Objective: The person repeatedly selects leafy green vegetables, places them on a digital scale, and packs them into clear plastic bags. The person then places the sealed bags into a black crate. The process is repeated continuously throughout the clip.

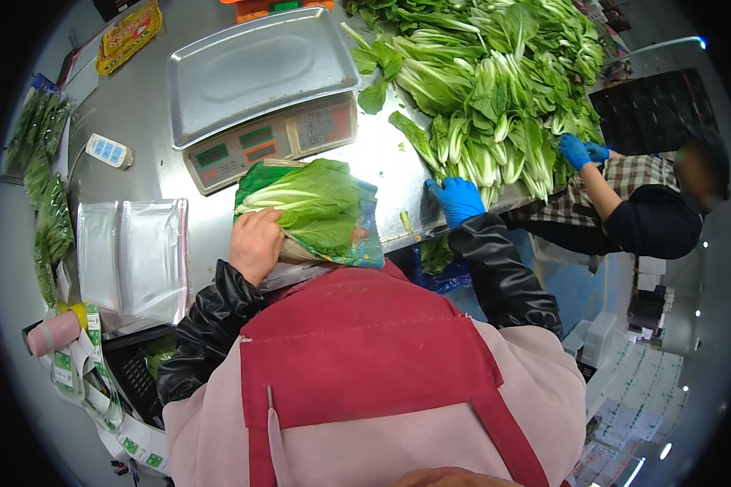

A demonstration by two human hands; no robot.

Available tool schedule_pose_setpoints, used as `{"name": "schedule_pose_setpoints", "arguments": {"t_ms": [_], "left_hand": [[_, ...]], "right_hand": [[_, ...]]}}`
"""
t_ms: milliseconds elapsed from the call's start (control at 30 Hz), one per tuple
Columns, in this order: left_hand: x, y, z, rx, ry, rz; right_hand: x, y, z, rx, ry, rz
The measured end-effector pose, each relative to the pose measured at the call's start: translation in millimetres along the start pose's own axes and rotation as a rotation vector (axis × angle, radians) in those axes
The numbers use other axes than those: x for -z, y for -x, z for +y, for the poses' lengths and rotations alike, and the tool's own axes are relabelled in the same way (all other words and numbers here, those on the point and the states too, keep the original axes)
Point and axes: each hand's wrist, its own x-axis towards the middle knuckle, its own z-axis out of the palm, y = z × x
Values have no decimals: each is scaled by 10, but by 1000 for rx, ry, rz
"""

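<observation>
My bare left hand has its fingers curled over the white stems of a bunch of leafy greens. The bunch lies on a green and blue printed plastic sack at the table's near edge, in front of the scale. My right hand, in a blue glove, is at the near edge of a large pile of loose leafy greens. Its thumb is spread to the left, and its fingertips meet the lowest stems; whether they grip any is not clear.
A digital scale carries a metal tray. Clear plastic bags, a white power strip and bagged greens lie left. A label roll strip hangs near a pink bottle. A co-worker handles greens at right.
</observation>
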Motion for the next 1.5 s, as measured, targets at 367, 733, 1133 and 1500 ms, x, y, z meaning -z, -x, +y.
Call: {"name": "schedule_pose_setpoints", "arguments": {"t_ms": [367,733,1133,1500], "left_hand": [[19,22,36,-24,-3,47],[21,75,28,-56,-50,76],[1,113,55,-26,-45,145],[-15,196,46,-62,-21,178]], "right_hand": [[419,-454,67,-370,-1957,482],[759,-1433,-1549,234,-1005,135],[461,-1799,-1731,142,-812,91],[630,-1512,-1967,233,-817,245]]}}
